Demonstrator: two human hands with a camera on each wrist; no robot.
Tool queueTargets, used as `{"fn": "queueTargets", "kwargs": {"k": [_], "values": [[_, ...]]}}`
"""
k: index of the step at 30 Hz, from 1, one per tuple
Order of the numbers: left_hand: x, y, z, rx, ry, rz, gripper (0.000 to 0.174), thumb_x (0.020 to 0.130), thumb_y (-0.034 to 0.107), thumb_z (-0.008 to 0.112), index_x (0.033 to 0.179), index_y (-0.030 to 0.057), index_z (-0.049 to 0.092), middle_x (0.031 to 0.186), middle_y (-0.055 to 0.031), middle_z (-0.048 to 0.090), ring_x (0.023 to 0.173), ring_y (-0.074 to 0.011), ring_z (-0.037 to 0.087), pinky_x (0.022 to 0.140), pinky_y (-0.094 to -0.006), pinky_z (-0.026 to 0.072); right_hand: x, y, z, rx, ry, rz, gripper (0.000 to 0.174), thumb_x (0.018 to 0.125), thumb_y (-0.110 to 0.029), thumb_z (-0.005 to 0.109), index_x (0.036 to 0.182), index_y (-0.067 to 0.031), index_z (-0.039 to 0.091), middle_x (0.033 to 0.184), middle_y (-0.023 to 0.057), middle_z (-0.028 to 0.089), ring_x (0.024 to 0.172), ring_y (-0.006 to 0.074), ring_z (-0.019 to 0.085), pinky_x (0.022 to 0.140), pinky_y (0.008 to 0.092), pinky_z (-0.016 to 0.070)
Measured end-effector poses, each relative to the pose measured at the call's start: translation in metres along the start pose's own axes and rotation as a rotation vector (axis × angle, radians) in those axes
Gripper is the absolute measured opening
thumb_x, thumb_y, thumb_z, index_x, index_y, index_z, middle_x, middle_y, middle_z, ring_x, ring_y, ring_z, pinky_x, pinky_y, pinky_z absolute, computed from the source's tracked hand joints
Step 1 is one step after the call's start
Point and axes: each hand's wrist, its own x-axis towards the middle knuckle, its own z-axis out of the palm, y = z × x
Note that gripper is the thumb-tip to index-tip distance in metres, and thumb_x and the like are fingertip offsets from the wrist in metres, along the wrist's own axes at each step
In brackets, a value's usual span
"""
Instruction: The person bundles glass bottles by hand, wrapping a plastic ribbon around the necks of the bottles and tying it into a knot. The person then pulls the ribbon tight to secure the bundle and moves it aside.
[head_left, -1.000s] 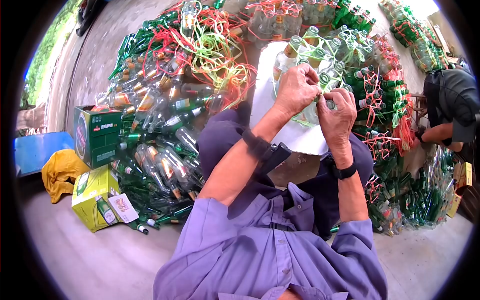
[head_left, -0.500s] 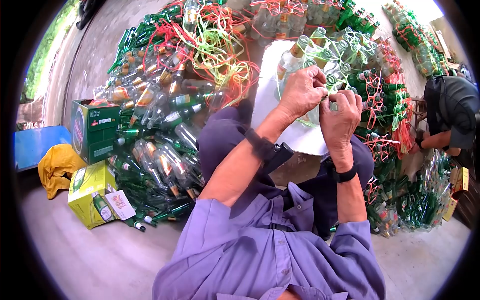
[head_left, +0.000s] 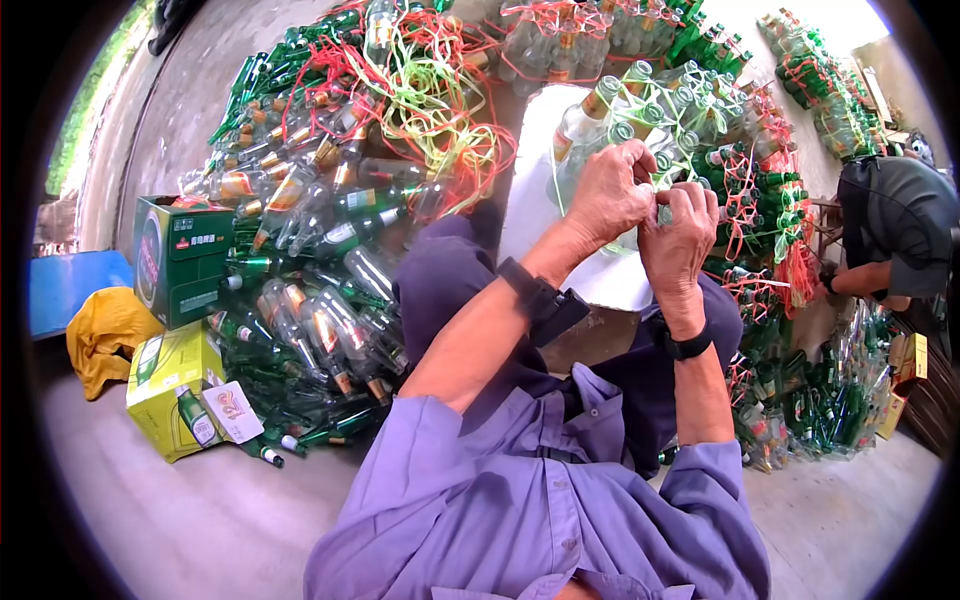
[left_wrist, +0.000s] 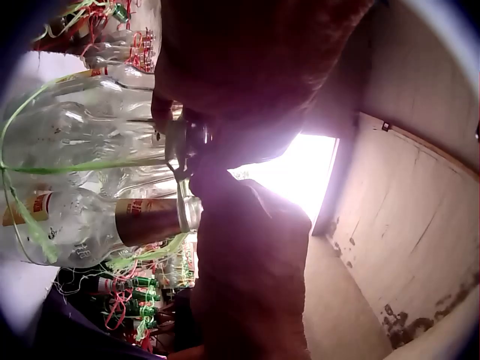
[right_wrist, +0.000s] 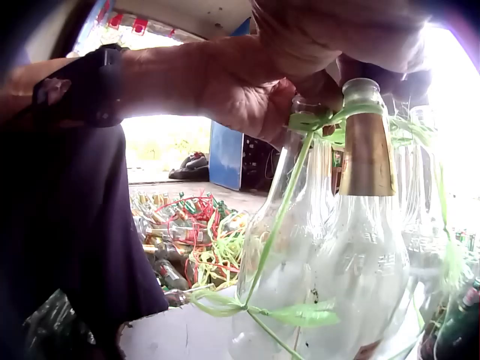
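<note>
Clear glass bottles (head_left: pixel 580 125) stand upright in a group on a white board (head_left: pixel 525 205), with green plastic strap (right_wrist: pixel 277 225) around their necks and sides. At the near necks, my left hand (head_left: pixel 608 195) pinches the strap with curled fingers. My right hand (head_left: pixel 678 240) is close beside it, thumb and fingertips pinching strap at the same spot. In the right wrist view, my left hand (right_wrist: pixel 244 86) reaches in behind a gold-collared neck (right_wrist: pixel 367 154). Both hands look dark in the left wrist view, and the strap ends between the fingertips are hidden.
Loose bottles (head_left: pixel 330 330) lie heaped at left, below tangled red and green straps (head_left: pixel 440 90). Cartons (head_left: pixel 185 260) and a yellow cloth (head_left: pixel 105 335) are farther left. Strapped bottle bundles (head_left: pixel 780 200) line the right, where another person (head_left: pixel 900 215) bends over.
Both hands have moved slightly down and stay close together at the bottle necks. The bottle group also appears slightly lower than one second ago.
</note>
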Motion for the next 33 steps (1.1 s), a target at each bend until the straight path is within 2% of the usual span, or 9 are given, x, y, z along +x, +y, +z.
{"fn": "queueTargets", "kwargs": {"k": [4, 6, 12, 17, 19, 25, 30, 33], "values": [[-0.002, 0.001, 0.004, -0.023, 0.08, -0.018, 0.013, 0.075, 0.001, 0.065, 0.088, -0.0011, 0.064, 0.079, -0.0106, 0.072, 0.076, -0.0173, 0.07, 0.074, -0.0312, 0.0566, -0.002, -0.002, 0.0, -0.017, 0.085, -0.123, 0.015, 0.072, -0.004, 0.073, 0.076, -0.0051, 0.059, 0.089, 0.0095, 0.061, 0.091, 0.0307, 0.058, 0.084, 0.0431, 0.0431], [-0.002, 0.001, 0.006, -0.098, 0.09, -0.085, 0.012, 0.074, 0.001, 0.065, 0.086, -0.0009, 0.064, 0.079, -0.0099, 0.072, 0.075, -0.0168, 0.07, 0.073, -0.0306, 0.0563, -0.003, -0.003, 0.0, -0.019, 0.09, -0.135, 0.015, 0.071, -0.003, 0.073, 0.076, -0.0048, 0.059, 0.089, 0.0091, 0.061, 0.091, 0.0302, 0.058, 0.084, 0.0429, 0.0432], [0.002, 0.0, 0.004, -0.138, 0.076, -0.13, 0.012, 0.072, 0.0, 0.067, 0.084, -0.0009, 0.065, 0.077, -0.0091, 0.071, 0.074, -0.0156, 0.07, 0.071, -0.0284, 0.0563, -0.006, -0.005, 0.0, 0.006, 0.134, -0.179, 0.016, 0.069, 0.0, 0.073, 0.078, -0.004, 0.061, 0.089, 0.0075, 0.061, 0.091, 0.0289, 0.059, 0.086, 0.0419, 0.0435], [0.003, 0.002, 0.002, -0.113, 0.072, -0.132, 0.011, 0.073, 0.0, 0.068, 0.083, -0.0011, 0.065, 0.077, -0.0092, 0.071, 0.075, -0.0161, 0.07, 0.072, -0.0289, 0.0568, -0.007, -0.004, 0.003, 0.021, 0.17, -0.2, 0.017, 0.068, 0.002, 0.074, 0.077, -0.0042, 0.06, 0.088, 0.0066, 0.061, 0.091, 0.0287, 0.059, 0.086, 0.0414, 0.0437], [0.003, 0.002, 0.003, -0.095, 0.072, -0.117, 0.011, 0.073, 0.0, 0.067, 0.084, -0.0012, 0.065, 0.078, -0.0093, 0.071, 0.076, -0.0161, 0.071, 0.073, -0.0291, 0.0569, -0.006, -0.004, 0.004, 0.054, 0.176, -0.15, 0.017, 0.068, 0.001, 0.074, 0.076, -0.0043, 0.061, 0.088, 0.0068, 0.061, 0.09, 0.0283, 0.059, 0.084, 0.0413, 0.0436], [-0.002, -0.003, 0.004, -0.146, 0.042, -0.087, 0.016, 0.076, -0.002, 0.067, 0.091, -0.0014, 0.064, 0.085, -0.0096, 0.071, 0.082, -0.015, 0.07, 0.077, -0.0291, 0.0564, 0.005, -0.004, 0.002, 0.079, 0.103, -0.036, 0.018, 0.068, 0.0, 0.076, 0.072, -0.0049, 0.059, 0.086, 0.0082, 0.062, 0.086, 0.0293, 0.058, 0.081, 0.0416, 0.0432], [-0.005, -0.007, 0.004, -0.38, 0.037, -0.087, 0.02, 0.083, -0.006, 0.064, 0.103, -0.0011, 0.061, 0.094, -0.0085, 0.071, 0.091, -0.0144, 0.068, 0.085, -0.0292, 0.0544, 0.019, 0.002, 0.001, 0.143, 0.083, -0.027, 0.018, 0.068, 0.0, 0.075, 0.069, -0.0039, 0.057, 0.082, 0.0098, 0.062, 0.084, 0.0315, 0.059, 0.077, 0.0419, 0.0461], [-0.005, -0.009, 0.005, -0.345, 0.031, -0.064, 0.022, 0.083, -0.006, 0.064, 0.105, -0.0013, 0.06, 0.093, -0.0087, 0.071, 0.09, -0.0145, 0.069, 0.085, -0.0294, 0.0544, 0.018, 0.001, 0.0, 0.151, 0.076, 0.003, 0.018, 0.068, -0.001, 0.075, 0.07, -0.0033, 0.058, 0.083, 0.0105, 0.062, 0.084, 0.0321, 0.059, 0.077, 0.0418, 0.0465]]}}
